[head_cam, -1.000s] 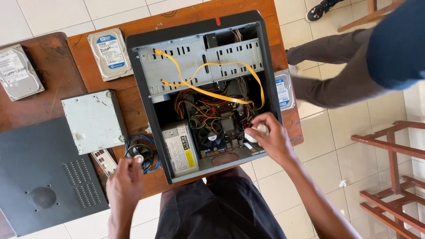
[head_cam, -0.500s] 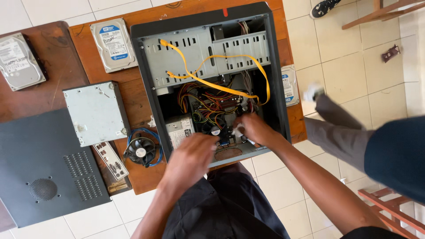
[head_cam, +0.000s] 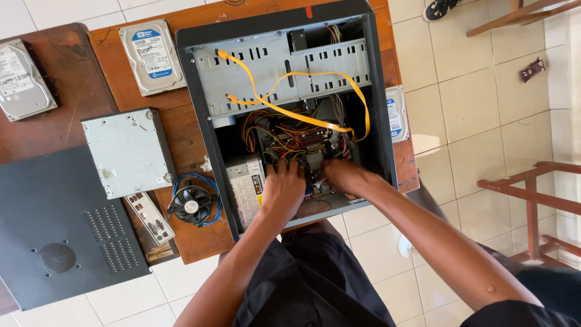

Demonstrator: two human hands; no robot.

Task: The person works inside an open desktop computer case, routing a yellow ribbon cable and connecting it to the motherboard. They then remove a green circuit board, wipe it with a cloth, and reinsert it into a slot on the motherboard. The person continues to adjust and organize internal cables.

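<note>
Head view: open computer case [head_cam: 200, 115] lying on its side on the tabletop [head_cam: 187, 230], so its interior faces up. Left hand [head_cam: 283, 191] and right hand [head_cam: 344, 177] reach among the wiring near the power supply [head_cam: 245, 188]; grip cannot be told (fingertips hidden). Removed cooling fan [head_cam: 192, 204] lies left.

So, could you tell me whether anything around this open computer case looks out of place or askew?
One hard drive is wedged between the computer case and the table edge, mostly hidden. The cooling fan lies loose on the table, its blue wire curled around it. Both hands, left hand and right hand, are inside the case.
</note>
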